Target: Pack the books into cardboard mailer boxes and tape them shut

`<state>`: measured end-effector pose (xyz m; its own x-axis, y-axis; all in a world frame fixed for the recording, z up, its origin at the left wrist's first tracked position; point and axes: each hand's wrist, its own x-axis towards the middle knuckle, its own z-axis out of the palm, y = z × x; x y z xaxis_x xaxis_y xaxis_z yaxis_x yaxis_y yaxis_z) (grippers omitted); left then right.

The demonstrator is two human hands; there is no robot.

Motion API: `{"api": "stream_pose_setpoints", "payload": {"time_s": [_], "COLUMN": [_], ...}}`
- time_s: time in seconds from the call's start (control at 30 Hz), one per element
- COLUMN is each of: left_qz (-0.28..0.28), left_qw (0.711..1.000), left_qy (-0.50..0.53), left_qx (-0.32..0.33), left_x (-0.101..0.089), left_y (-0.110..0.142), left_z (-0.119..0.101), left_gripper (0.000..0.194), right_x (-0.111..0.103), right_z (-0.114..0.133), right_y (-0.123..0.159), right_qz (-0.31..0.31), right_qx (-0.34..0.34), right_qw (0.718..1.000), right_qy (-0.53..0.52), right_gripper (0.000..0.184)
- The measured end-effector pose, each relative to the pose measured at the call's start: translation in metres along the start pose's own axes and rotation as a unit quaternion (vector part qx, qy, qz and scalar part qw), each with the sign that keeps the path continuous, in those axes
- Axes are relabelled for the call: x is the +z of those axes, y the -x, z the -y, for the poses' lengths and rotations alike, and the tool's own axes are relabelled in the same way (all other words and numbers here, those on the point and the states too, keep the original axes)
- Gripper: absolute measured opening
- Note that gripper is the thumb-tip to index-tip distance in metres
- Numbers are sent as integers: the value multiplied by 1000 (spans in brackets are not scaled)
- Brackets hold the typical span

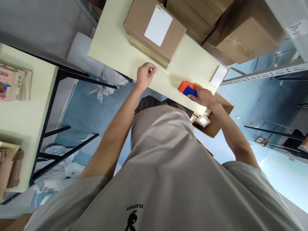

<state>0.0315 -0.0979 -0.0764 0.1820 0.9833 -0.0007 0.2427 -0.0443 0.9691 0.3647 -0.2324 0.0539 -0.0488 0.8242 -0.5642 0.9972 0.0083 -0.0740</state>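
Observation:
My left hand (145, 76) is closed in a pinch at the table's front edge. From its fingertips a thin, shiny strip of clear tape (166, 72) runs to the right. My right hand (204, 96) is wrapped around an orange and blue tape dispenser (189, 89) with a yellowish roll partly showing behind it. Just beyond my left hand, a closed cardboard box (137, 24) rests on the pale yellow table (109, 38). The box has a white label (158, 25) on top and tape along its near edge.
More cardboard boxes (250, 38) stand at the back right, beside a metal shelf frame (264, 74). A small white box (218, 76) sits at the table's right end. Below it, an open carton (225, 107) holds small boxes. At left is another table (24, 118) with stacked packages.

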Motion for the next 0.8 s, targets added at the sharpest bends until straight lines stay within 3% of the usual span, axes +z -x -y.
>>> {"api": "stream_pose_setpoints", "payload": {"time_s": [0.2, 0.4, 0.57, 0.7, 0.8], "left_qz": [-43, -75, -111, -160, -204], "left_qw": [999, 994, 989, 965, 946], "left_qy": [-22, -82, 40, 139, 174], "left_qx": [-16, -14, -92, -156, -183], "left_x": [6, 13, 22, 32, 38], "left_y": [-30, -40, -41, -41, -46], "left_z": [14, 17, 5, -3, 3], "left_gripper": [52, 29, 31, 36, 45], "right_x": [1, 10, 19, 23, 22], "right_z": [-6, 0, 0, 7, 17], "right_y": [-28, -50, -63, -62, -57], "right_qz": [-50, -47, -50, -54, -54], "right_qx": [25, 39, 42, 49, 58], "right_qw": [998, 998, 997, 996, 995], "right_qy": [-3, 13, 33, 54, 53], "right_gripper": [106, 104, 97, 90, 83]}}
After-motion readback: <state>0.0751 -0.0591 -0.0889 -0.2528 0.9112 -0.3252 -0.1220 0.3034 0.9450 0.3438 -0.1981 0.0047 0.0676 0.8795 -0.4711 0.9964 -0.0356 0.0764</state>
